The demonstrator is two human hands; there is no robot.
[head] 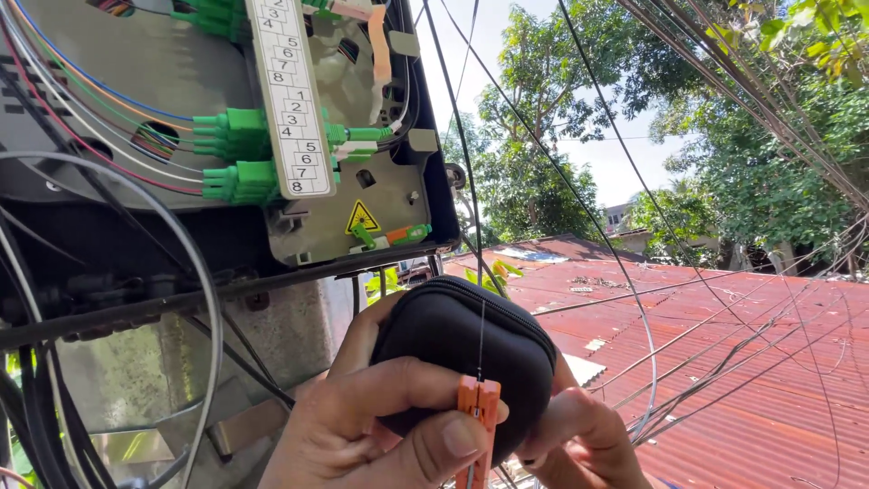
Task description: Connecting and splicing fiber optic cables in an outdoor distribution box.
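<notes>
Head view. Both hands low and near, at the bottom middle of the frame. Left hand [362, 421] wraps the left side of a black zippered pouch [462, 349], fingers curled over its front, thumb pressing an orange clip tool [478, 426] against the pouch's near face. Right hand [579, 439] cups the pouch from below right; its fingers are closed round the underside, and whether they also pinch anything I cannot tell.

The orange clip tool stands upright, long axis vertical. A thin black fibre cable [481, 335] rises straight out of its top, up across the pouch face. So the cable runs up and away from the hands, in line with the tool. The left hand is the nearer to tool and cable; the thumb touches the tool.

Up and to the left, well apart from the hands: an open fibre distribution box [362, 195] with green connectors [237, 181] and a white numbered strip [290, 100]. Far right, a red corrugated roof [724, 362], trees beyond, loose black wires crossing the sky.
</notes>
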